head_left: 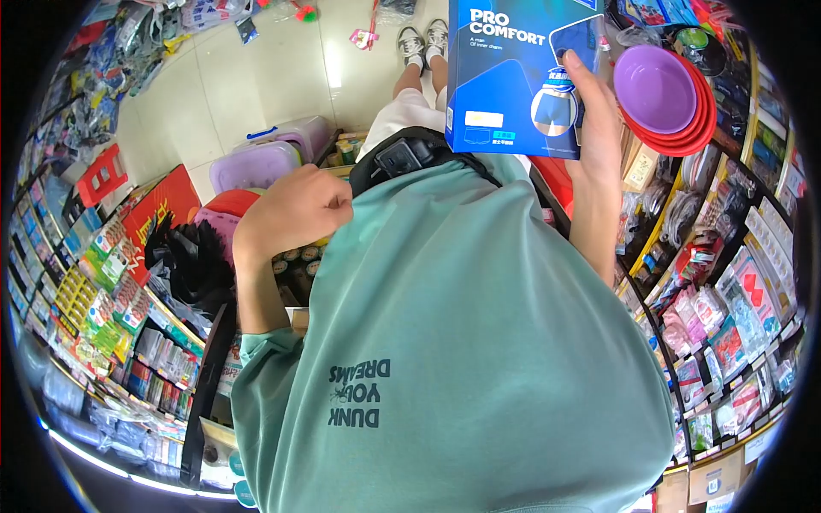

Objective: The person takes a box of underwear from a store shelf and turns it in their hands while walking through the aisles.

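Note:
A blue underwear box printed "PRO COMFORT" is held up at the top right of the head view, its front face towards me. My right hand grips its right edge, thumb lying on the front and the other fingers hidden behind. At the left of my waist, my left hand is curled into a loose fist, back of the hand upwards, and no object shows in it. Just right of it, a black belt bag sits at my waist over a green shirt.
Purple and red plastic basins are stacked at the right. Packed goods shelves curve along both sides. Lidded plastic boxes stand beyond my left hand. Pale floor tiles lie ahead, with my shoes on them.

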Demonstrator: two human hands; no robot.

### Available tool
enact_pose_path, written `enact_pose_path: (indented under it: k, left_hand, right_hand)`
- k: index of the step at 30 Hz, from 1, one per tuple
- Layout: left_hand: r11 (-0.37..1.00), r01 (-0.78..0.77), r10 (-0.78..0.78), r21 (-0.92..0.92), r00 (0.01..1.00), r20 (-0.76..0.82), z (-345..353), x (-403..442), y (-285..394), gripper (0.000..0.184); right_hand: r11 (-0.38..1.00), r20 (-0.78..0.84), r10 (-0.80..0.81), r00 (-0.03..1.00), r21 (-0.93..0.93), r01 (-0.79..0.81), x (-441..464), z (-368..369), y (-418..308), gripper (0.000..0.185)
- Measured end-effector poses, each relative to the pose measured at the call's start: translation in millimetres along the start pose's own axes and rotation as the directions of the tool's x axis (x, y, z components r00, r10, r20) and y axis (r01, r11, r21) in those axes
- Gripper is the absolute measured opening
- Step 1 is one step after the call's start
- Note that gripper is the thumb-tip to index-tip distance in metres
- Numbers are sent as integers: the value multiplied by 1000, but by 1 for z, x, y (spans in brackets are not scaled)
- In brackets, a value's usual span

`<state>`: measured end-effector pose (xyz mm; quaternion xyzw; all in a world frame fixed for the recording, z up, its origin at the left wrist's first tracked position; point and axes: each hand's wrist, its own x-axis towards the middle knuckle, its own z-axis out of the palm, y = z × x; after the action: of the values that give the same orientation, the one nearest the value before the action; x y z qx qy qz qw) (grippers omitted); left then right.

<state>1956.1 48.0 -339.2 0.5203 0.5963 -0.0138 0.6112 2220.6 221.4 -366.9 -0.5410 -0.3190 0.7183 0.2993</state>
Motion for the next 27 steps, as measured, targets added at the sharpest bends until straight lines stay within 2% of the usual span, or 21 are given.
enact_pose_path:
  k: [2, 5, 8, 9, 12, 13, 16, 17, 20, 21, 27]
  left_hand:
    - [1000, -19, 17, -21, 998, -62, -6, 0, 6, 15]
    - [966, -68, -8, -250, 957, -291, -7, 9, 13, 18]
    - [884, -161, -51, -439, 900, -432, 1, 23, 27, 22]
    - [866, -166, -33, -472, 922, -386, 1, 25, 33, 31]
    - [724, -363, -23, -586, 837, -547, 18, 46, 45, 33]
    - [737, -300, -28, -606, 882, -471, 17, 47, 47, 41]
    - [550, -380, -47, -744, 875, -482, 26, 54, 54, 44]
    - [438, -532, -35, -725, 795, -605, 28, 58, 67, 44]
    - [385, -494, -119, -779, 811, -573, 32, 60, 69, 41]
    - [320, -502, -158, -803, 808, -568, 31, 61, 70, 39]
    - [268, -537, -173, -800, 790, -588, 23, 64, 67, 37]
  right_hand:
    - [1000, 25, 5, 1000, 20, -6, 0, 0, 0, 43]
    - [1000, 55, 19, 998, 16, -20, -1, 5, -3, 40]
    - [1000, 89, 4, 996, 8, -5, -3, 12, -5, 38]
    - [1000, 115, 2, 993, 8, -3, -2, 11, -2, 37]
    - [999, 157, 7, 988, 34, -13, -1, 16, 0, 38]
    - [1000, 186, 11, 982, 17, -15, 0, 16, 0, 40]
    - [1000, 242, -9, 970, -13, 12, -1, 27, 2, 42]
    - [999, 260, 30, 965, -37, -21, -2, 27, 4, 45]
    - [996, 307, 66, 949, -73, -45, -7, 33, 4, 46]
    - [998, 333, 55, 941, -46, -42, -6, 33, 5, 46]
    - [994, 376, 97, 921, 11, -109, -2, 25, 5, 44]
